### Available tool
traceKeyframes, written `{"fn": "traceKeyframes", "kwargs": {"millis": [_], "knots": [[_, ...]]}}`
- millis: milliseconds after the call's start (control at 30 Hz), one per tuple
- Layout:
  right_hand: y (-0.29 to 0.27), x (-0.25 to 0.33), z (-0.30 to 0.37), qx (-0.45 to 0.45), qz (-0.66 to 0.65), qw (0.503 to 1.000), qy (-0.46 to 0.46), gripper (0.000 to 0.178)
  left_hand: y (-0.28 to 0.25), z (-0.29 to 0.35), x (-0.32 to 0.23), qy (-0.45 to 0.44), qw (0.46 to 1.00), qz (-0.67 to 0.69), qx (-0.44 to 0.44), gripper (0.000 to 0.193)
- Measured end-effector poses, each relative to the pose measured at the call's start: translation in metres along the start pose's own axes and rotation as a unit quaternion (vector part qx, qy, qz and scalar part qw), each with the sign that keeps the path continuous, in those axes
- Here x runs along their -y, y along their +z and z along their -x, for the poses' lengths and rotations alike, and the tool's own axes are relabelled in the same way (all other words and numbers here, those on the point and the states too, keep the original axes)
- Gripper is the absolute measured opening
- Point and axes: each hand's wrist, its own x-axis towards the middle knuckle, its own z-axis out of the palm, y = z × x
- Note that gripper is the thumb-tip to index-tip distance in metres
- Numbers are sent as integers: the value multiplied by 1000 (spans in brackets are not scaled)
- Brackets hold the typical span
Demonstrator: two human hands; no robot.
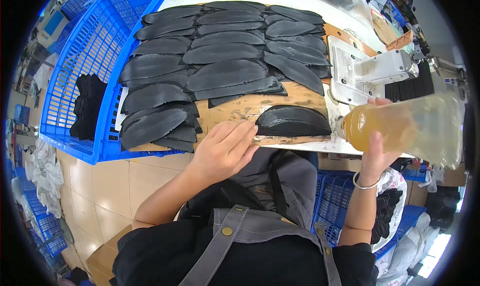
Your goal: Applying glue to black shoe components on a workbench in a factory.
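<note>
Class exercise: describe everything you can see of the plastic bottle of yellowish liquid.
The clear plastic bottle of yellowish liquid is held tilted almost on its side by the right hand, its narrow end at the edge of the wooden board, beside a black half-moon piece. Amber liquid fills it; its far end looks paler.

The curved pieces (225, 51) spread in overlapping rows are matte black with a faint grey sheen, and the single piece (292, 122) nearest the person is black too, on a tan, stained board (235, 111). The bottle (400, 128) is clear with amber-yellow liquid. The crate (90, 51) is bright blue, the machine (370, 71) white, the apron (260, 231) grey over black.
</note>
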Motion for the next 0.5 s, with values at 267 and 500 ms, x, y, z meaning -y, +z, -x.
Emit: {"fn": "traceKeyframes", "kwargs": {"millis": [267, 500], "knots": [[83, -2, 9, 295, 65, 951, -67, 67, 2, -3, -3, -15, 1000, 11, 20, 35], [49, -21, 23, 298, 195, 921, -156, 64, -2, 0, -5, -17, 999, -24, 39, 37]]}}
